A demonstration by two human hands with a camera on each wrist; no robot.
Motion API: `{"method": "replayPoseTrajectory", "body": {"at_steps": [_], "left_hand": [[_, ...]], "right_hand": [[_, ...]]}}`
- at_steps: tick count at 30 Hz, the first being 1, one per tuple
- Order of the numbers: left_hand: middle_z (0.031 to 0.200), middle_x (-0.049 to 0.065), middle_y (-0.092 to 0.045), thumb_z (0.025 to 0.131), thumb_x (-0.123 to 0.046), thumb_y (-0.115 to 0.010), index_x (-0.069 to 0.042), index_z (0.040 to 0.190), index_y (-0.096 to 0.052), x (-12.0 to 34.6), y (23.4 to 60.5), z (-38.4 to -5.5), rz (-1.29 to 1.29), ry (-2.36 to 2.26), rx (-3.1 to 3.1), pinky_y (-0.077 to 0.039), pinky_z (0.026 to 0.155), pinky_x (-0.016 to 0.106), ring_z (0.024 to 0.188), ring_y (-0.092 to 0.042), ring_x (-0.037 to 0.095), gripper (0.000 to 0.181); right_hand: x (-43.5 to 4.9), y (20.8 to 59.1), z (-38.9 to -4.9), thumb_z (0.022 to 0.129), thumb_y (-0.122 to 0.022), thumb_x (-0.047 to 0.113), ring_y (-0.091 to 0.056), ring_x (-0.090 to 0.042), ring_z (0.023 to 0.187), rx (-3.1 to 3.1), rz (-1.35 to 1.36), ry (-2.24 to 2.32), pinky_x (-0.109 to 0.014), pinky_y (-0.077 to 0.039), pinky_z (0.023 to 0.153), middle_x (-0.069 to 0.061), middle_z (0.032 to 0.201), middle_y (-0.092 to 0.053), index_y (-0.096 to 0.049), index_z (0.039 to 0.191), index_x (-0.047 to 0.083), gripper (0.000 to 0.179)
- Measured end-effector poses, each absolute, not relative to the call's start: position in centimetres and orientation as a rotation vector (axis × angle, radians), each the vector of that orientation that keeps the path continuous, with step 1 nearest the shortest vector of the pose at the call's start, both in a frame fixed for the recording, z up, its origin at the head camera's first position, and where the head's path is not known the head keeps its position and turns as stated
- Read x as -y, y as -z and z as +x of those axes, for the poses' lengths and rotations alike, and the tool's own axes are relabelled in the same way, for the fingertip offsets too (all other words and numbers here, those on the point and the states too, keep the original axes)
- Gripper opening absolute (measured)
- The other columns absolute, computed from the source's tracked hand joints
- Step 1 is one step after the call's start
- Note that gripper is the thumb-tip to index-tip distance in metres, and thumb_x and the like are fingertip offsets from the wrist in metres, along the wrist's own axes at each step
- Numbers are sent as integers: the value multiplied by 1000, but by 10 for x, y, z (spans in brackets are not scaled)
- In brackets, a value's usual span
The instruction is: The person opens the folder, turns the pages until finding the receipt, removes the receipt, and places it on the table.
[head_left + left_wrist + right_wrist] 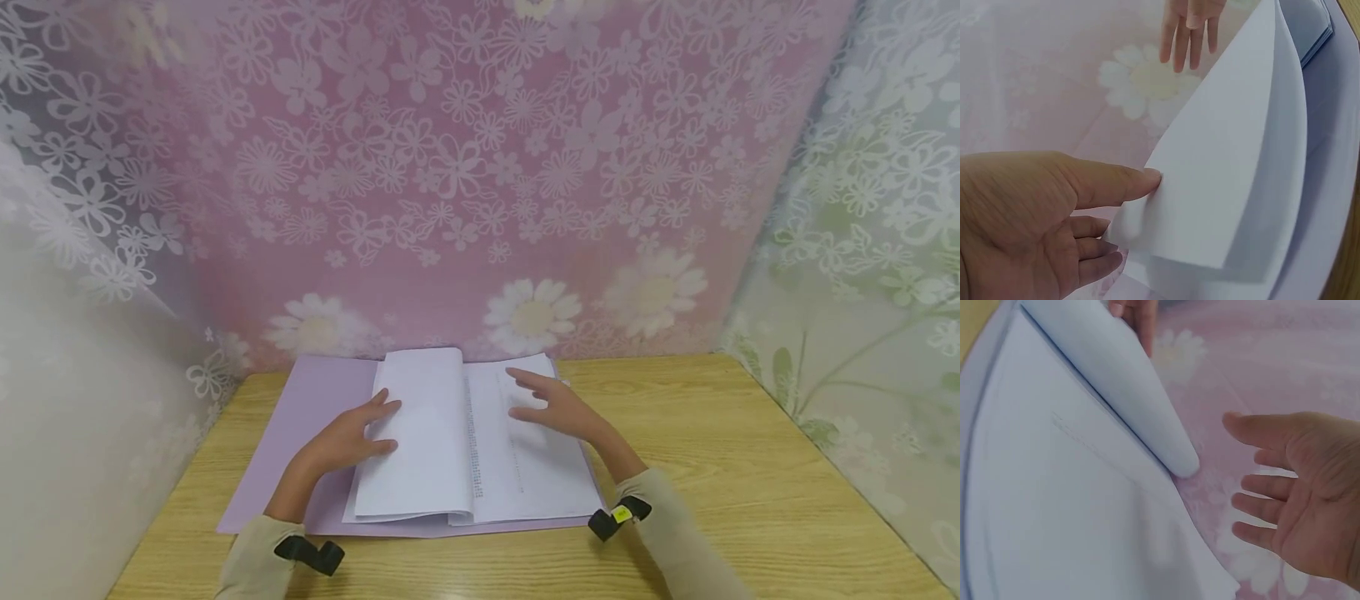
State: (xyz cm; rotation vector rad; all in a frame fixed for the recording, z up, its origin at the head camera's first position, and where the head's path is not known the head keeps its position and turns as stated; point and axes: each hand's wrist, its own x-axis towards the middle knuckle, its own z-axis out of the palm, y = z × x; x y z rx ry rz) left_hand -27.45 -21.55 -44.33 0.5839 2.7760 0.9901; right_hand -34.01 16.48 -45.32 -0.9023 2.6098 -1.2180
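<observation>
An open booklet of white pages [420,467] lies inside a pale purple folder [288,450]. Its left pages bow up into a rounded fold at the middle; small print shows on the right page [543,492]. At the outer edge of the left pages is my left hand [341,437], fingers spread, thumb reaching over the paper. In the left wrist view, the thumb [1147,179] overlaps the sheet and other fingertips are right at its edge. My right hand [558,408] is held over the right page, fingers apart and nothing in them, casting a shadow there.
The folder rests on a wood-grain table [712,450]. Behind it stands a pink flowered backdrop [465,208], with pale flowered panels at left and right [885,292]. Both wrists wear black straps, the right one [619,515] with a yellow tag.
</observation>
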Motion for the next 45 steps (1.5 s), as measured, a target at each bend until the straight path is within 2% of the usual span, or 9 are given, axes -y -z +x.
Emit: {"method": "replayPoseTrajectory", "body": {"at_steps": [5, 10, 17, 26, 32, 45], "left_hand": [[164, 27, -27, 93, -18, -75, -1, 152, -45, 215, 447, -275, 547, -960, -2783, -32, 118, 62, 150, -29, 49, 68], [164, 27, -27, 93, -17, -75, -2, 154, -43, 218, 454, -276, 513, -927, -2793, -31, 119, 61, 150, -30, 48, 70], [165, 27, -23, 96, -19, -71, -8, 156, -42, 221, 462, -275, 494, -950, -2752, -29, 119, 64, 151, -26, 49, 68], [166, 27, -21, 101, -39, -63, -6, 157, -38, 213, 465, -274, 440, -874, -2773, -23, 120, 67, 153, -19, 50, 70], [167, 28, -16, 101, -43, -61, -5, 159, -32, 208, 472, -272, 394, -788, -2756, -20, 121, 69, 155, -12, 50, 76], [164, 30, -25, 97, -45, -66, -2, 155, -40, 200, 468, -267, 331, -675, -2828, -29, 115, 70, 152, -20, 52, 77]], "right_hand": [[-189, 456, -357, 96, -72, 28, -37, -45, 148, -2708, -723, 1306, -59, -36, 118, -20, 163, -35, -35, 159, 6, 76], [-206, 464, -378, 98, -69, 18, -30, -47, 150, -2742, -738, 1347, -65, -32, 117, -27, 161, -35, -36, 156, -1, 69], [-217, 471, -393, 100, -64, 13, -24, -49, 152, -2746, -659, 1271, -70, -29, 116, -28, 162, -31, -35, 157, 0, 65], [-218, 484, -407, 100, -67, 18, -25, -52, 150, -2730, -623, 1159, -66, -28, 119, -29, 163, -27, -27, 159, -1, 74], [-217, 493, -412, 97, -70, 23, -27, -48, 151, -2742, -623, 1061, -61, -29, 121, -28, 163, -27, -26, 158, -5, 81], [-215, 491, -409, 98, -70, 25, -26, -46, 152, -2750, -632, 1008, -59, -28, 122, -28, 164, -27, -28, 157, -7, 79]]}}
